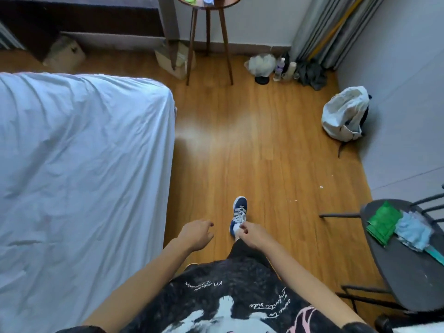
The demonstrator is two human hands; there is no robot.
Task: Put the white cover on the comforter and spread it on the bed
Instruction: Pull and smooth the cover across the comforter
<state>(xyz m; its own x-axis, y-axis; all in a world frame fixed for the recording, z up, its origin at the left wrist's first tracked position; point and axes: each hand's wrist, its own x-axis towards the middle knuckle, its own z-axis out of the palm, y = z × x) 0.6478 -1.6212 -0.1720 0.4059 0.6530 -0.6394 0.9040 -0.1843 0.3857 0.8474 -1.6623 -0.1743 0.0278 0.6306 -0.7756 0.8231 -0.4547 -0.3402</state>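
White fabric, wrinkled and smooth-edged, covers the bed [79, 169] that fills the frame from nine o'clock down to seven o'clock; whether this is the cover over the comforter or a plain sheet cannot be told from this view. Its corner drops to the wooden floor [264, 145] at about ten o'clock from centre.

Just off the bed's edge, at six o'clock, a person stands with both bare arms stretched forward above a dark printed shirt [228, 296]. The left hand [195, 234] hangs near the bed's side without touching it, fingers loosely curled and holding nothing. The right hand [252, 235] hovers just beside it, toward five o'clock, its fingers drawn in narrow at the tips; whether they pinch anything cannot be told. A blue sneaker [239, 212] with white laces steps forward on the floor directly past the right hand.

At four o'clock stands a dark chair [406, 280], on whose seat lie a folded green cloth [383, 222] and, touching it, a pale blue cloth [414, 234]. At two o'clock a white backpack [346, 114] slumps against the grey wall. At twelve o'clock a three-legged wooden side table [207, 39] stands by the far wall, with a cardboard box [173, 61] just to its left. Bottles [280, 68] and small clutter gather near striped curtains [336, 27] at one o'clock.
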